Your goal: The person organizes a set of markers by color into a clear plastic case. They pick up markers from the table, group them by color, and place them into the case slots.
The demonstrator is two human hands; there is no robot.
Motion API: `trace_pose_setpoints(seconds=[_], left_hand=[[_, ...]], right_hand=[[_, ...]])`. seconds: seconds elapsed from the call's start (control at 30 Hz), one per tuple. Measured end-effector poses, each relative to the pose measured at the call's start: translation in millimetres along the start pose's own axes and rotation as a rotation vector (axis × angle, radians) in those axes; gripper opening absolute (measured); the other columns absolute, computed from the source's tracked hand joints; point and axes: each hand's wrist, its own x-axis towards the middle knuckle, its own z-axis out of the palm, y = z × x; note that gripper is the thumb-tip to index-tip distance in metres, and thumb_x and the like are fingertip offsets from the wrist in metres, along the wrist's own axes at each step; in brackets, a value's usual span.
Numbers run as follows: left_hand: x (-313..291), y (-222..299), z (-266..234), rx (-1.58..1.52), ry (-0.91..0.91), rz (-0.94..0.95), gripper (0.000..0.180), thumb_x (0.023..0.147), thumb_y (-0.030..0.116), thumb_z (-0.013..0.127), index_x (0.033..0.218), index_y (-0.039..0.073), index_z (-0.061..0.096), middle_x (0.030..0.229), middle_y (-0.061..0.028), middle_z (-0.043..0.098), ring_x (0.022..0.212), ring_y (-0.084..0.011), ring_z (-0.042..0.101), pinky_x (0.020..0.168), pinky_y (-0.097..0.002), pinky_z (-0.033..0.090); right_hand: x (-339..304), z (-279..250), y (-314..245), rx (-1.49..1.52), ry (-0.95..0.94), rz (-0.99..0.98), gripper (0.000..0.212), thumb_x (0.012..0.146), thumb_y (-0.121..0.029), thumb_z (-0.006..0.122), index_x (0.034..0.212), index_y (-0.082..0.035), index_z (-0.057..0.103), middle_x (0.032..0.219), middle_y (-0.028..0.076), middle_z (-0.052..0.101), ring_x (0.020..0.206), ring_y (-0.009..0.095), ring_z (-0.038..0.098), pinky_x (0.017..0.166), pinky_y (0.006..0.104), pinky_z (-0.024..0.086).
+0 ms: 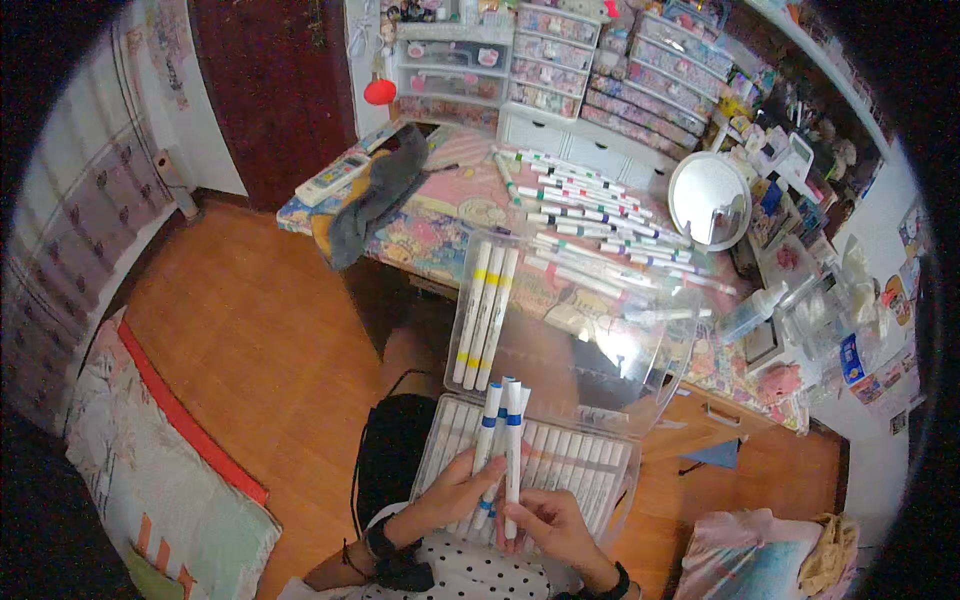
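My left hand (447, 497) is closed round white marker pens (487, 436) with blue bands and blue tips, held upright. In my right hand (556, 527) I grip the lower end of another blue-banded marker pen (514, 450), close beside those. Under both hands lies a clear plastic case (628, 470) on my lap, with rows of white marker pens (570, 460) in it. Its transparent lid (640, 372) stands raised against the desk edge. Three yellow-banded marker pens (486, 315) rest side by side at the lid's left.
Many loose white marker pens (590, 205) lie across the patterned desk (420, 225). A round mirror (708, 200) stands behind them at right, near a clear bottle (750, 312). A grey cloth (385, 195) hangs over the desk's left edge. Drawer units (555, 60) line the back.
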Motion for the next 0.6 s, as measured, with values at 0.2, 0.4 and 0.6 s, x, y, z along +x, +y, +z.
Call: trace_pose_setpoints(seconds=[0.2, 0.4, 0.6], left_hand=[[-4, -3, 2, 0.059, 0.012, 0.083, 0.032, 0.103, 0.025, 0.044, 0.123, 0.001, 0.053, 0.087, -0.0036, 0.061, 0.077, -0.0123, 0.057, 0.072, -0.0293, 0.049], [-6, -2, -4, -0.223, -0.058, -0.010, 0.020, 0.099, 0.018, 0.053, 0.110, 0.002, 0.055, 0.062, 0.0010, 0.051, 0.050, -0.0075, 0.047, 0.048, -0.0241, 0.041], [1, 1, -5, -0.274, -0.070, -0.037, 0.021, 0.098, 0.024, 0.057, 0.103, 0.004, 0.053, 0.063, 0.0007, 0.048, 0.049, -0.0077, 0.043, 0.045, -0.0243, 0.036]], right_hand=[[-1, 4, 4, -0.015, 0.030, -0.137, 0.021, 0.098, -0.017, 0.056, 0.098, 0.002, 0.066, 0.077, 0.004, 0.067, 0.062, 0.010, 0.063, 0.053, 0.0237, 0.053], [0, 6, 12, 0.026, 0.615, -0.327, 0.028, 0.102, -0.022, 0.047, 0.085, -0.002, 0.055, 0.058, -0.004, 0.044, 0.047, 0.003, 0.039, 0.041, 0.0205, 0.029], [9, 0, 30, -0.220, 0.631, -0.456, 0.021, 0.103, -0.018, 0.044, 0.091, -0.003, 0.054, 0.061, -0.007, 0.040, 0.051, 0.001, 0.030, 0.046, 0.0205, 0.022]])
